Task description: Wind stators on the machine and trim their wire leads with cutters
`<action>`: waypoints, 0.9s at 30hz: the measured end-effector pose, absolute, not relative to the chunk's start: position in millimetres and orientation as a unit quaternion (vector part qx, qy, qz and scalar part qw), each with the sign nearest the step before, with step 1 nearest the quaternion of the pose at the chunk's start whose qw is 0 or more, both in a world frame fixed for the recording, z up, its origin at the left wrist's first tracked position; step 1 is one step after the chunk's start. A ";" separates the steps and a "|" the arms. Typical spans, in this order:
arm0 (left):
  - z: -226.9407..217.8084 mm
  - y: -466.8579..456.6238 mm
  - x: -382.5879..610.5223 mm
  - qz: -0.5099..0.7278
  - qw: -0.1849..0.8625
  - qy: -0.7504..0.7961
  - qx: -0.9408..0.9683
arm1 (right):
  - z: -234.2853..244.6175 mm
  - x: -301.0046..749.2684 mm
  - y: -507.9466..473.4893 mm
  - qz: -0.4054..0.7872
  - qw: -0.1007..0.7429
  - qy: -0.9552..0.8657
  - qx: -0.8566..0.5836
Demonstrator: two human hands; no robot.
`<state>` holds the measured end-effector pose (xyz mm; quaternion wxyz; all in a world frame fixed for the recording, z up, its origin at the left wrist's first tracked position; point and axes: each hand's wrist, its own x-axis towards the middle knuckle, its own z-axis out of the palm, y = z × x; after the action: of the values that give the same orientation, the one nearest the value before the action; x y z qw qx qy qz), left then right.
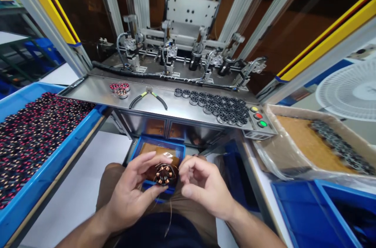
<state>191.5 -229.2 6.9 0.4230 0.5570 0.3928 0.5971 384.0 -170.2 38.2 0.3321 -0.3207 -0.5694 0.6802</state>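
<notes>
In my left hand I hold a round motor stator, its copper-wound teeth facing up. Thumb and fingers grip it at the rim, above my lap. Loose thin copper wire hangs from it, and another strand loops toward my right fingertips. Just right of the stator, my right hand is closed with curled fingers; whether the strand is between them I cannot make out. Beneath the stator is a blue bin with brown lining.
Wire cutters lie on the metal ledge, between a few wound stators and rows of black stators. A button box stands right. A blue crate of stators is left, a lined carton right. Machine fixtures stand behind.
</notes>
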 end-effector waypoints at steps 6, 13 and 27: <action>2.6 -233.3 194.2 0.590 0.419 0.385 0.573 | 41.7 370.3 -175.7 0.679 0.363 -0.547 -0.328; 14.2 -229.7 191.2 0.565 0.573 0.378 0.459 | 27.9 366.7 -187.3 0.642 0.447 -0.531 -0.324; 12.2 -219.6 203.9 0.624 0.462 0.424 0.467 | 18.6 363.2 -191.3 0.594 0.459 -0.580 -0.316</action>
<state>203.9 -219.6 12.2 0.4616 0.4670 0.4238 0.6239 363.2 -191.3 18.6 0.4593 -0.3164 -0.5798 0.5939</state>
